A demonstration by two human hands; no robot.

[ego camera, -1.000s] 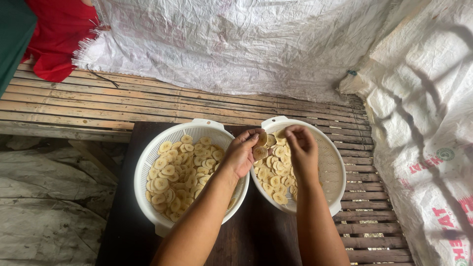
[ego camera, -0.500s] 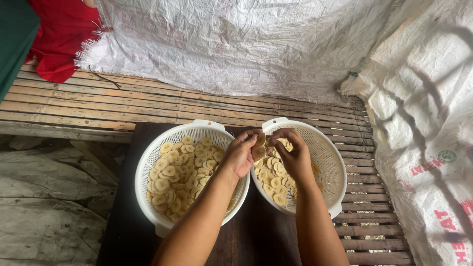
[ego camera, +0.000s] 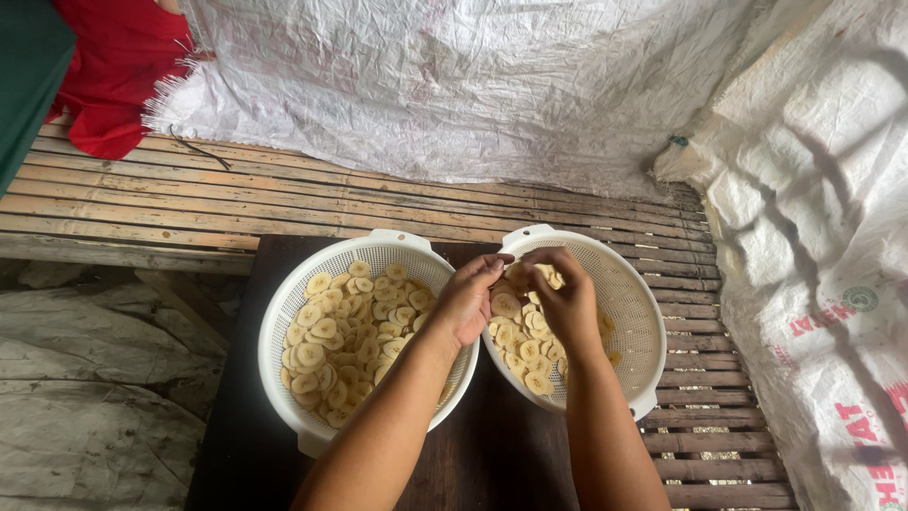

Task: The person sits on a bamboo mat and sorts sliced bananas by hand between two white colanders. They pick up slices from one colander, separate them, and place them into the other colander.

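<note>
Two white round plastic colanders point(ego camera: 364, 345) point(ego camera: 624, 312) of pale banana slices point(ego camera: 345, 336) at lower centre, left hand point(ego camera: 470, 301) and right hand point(ego camera: 563, 298) curled, pinching slices above the right one: likely spill, if nudged.

I see two white plastic colanders, the left colander point(ego camera: 284, 322) and the right colander point(ego camera: 636, 312), both perforated and matt. The banana slices point(ego camera: 345, 331) look pale and dull. Under them, a dark smooth wooden table point(ego camera: 492, 454). Far behind, rough bamboo slats point(ego camera: 189, 203), woven plastic sacking point(ego camera: 454, 85), and red cloth point(ego camera: 113, 76) far left.
</note>
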